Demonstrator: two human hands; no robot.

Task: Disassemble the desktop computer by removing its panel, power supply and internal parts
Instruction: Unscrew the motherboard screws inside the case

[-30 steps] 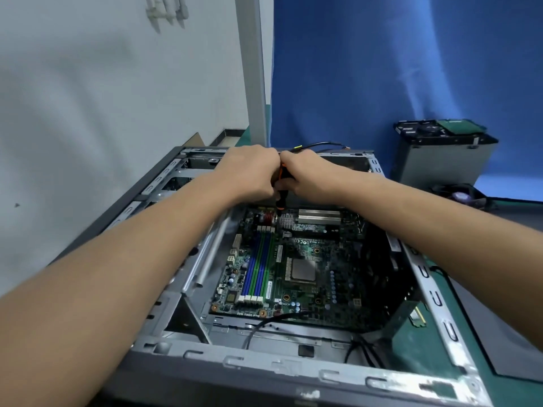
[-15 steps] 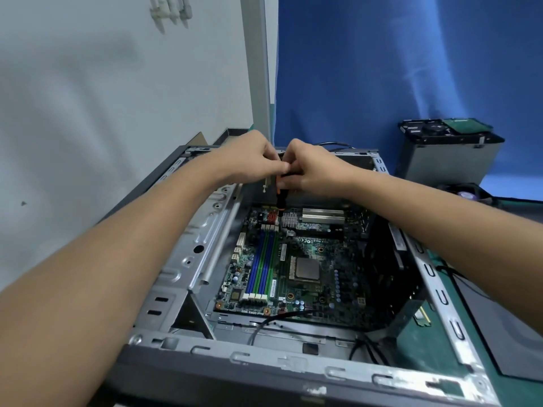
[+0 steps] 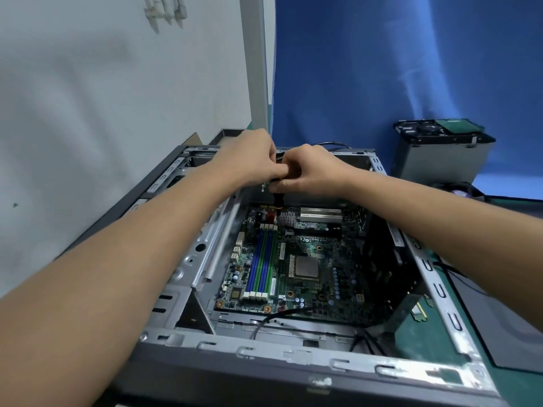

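Nearest, case rim: the computer case (image 3: 293, 356) lies open on the green tabletop (image 3: 523, 386), side panel off. A bare stamped-steel edge faces me, likely sharp.
Case floor: a loose black wire (image 3: 273, 318) loops just ahead of the board.
Motherboard: the motherboard (image 3: 308, 259) sits flat in the case bottom, with blue and green memory slots (image 3: 260, 259) on its left. I judge it stiff but fragile; hold it by the edges, never by the parts on it.
Lead, handling: a black lead (image 3: 277, 199), orange at its foot, rises upright from the board's far edge. I judge it light and limp along its run, rigid only at the plug. Take the plug body, not the wire, and pull straight.
Left hand: my left hand (image 3: 249, 163) has its fingers curled, pinching the lead's top from the left. A small green piece shows just under them; I cannot tell what it is.
Right hand: my right hand (image 3: 314, 171) has its fingers curled, pinching the same lead from the right and touching the left hand.
Lead against fingers: the upper end is hidden inside both pinches and the lower end hangs below them. I cannot tell whether it is seated.
Far right: a grey metal box (image 3: 440, 160) stands beyond the case, well apart from my hands.
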